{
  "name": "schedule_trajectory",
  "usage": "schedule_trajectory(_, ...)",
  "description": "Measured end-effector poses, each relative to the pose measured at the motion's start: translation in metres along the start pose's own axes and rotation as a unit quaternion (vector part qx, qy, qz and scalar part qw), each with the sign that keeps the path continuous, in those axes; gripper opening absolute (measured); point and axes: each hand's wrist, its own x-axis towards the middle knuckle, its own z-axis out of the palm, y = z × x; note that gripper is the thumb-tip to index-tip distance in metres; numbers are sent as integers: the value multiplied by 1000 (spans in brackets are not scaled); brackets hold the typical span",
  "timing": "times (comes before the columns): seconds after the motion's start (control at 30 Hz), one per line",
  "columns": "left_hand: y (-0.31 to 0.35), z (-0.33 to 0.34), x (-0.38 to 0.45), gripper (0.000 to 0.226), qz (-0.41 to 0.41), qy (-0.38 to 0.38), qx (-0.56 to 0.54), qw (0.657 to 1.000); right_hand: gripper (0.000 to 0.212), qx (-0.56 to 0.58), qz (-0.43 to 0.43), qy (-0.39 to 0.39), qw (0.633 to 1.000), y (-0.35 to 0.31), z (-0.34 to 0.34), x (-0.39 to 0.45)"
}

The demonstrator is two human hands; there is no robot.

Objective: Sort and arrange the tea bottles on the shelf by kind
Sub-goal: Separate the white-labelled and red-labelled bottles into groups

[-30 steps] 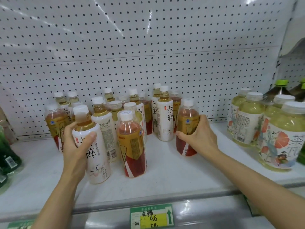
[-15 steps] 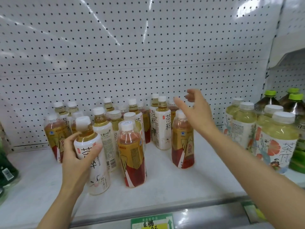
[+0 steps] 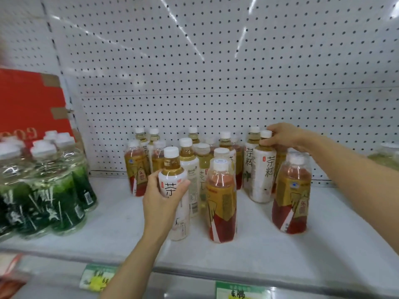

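A mixed cluster of tea bottles stands on the white shelf (image 3: 254, 251). My left hand (image 3: 160, 196) is wrapped around a white-labelled tea bottle (image 3: 173, 169) at the front of the cluster. My right hand (image 3: 285, 135) grips the neck of another white-labelled tea bottle (image 3: 264, 175) further back on the right. A red-and-gold labelled bottle (image 3: 221, 203) stands in front between them. A second red-and-gold bottle (image 3: 291, 195) stands alone at the right, under my right forearm. Several more bottles of both kinds are packed behind.
A shrink-wrapped pack of green-labelled bottles (image 3: 45, 186) sits at the left, with a red carton (image 3: 30, 104) behind it. The white pegboard (image 3: 205, 72) closes off the back. A blurred pale-green bottle (image 3: 384, 156) shows at the far right. Price tags (image 3: 97, 279) hang on the shelf's front rail.
My right hand let go of the red-and-gold bottle at the right, rose, then closed on the neck of the white-labelled bottle behind. My view swung left. My left hand kept its bottle.
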Motion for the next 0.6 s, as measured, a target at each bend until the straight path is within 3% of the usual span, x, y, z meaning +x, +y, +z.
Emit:
schedule_trajectory(0.23,2,-26,8,59,-32,62,-75,995,33,115,-110,154,975,-34,-32,-6)
schedule_trajectory(0.33,8,-48,12,48,-26,93,-68,993,32,222,-182,248,925,-61,-37,-17)
schedule_trajectory(0.47,10,-78,21,58,-20,108,-13,994,12,321,-247,308,861,-102,-34,-41)
schedule_trajectory(0.6,5,-102,37,71,-16,83,65,994,22,335,-284,348,828,-140,-31,-71)
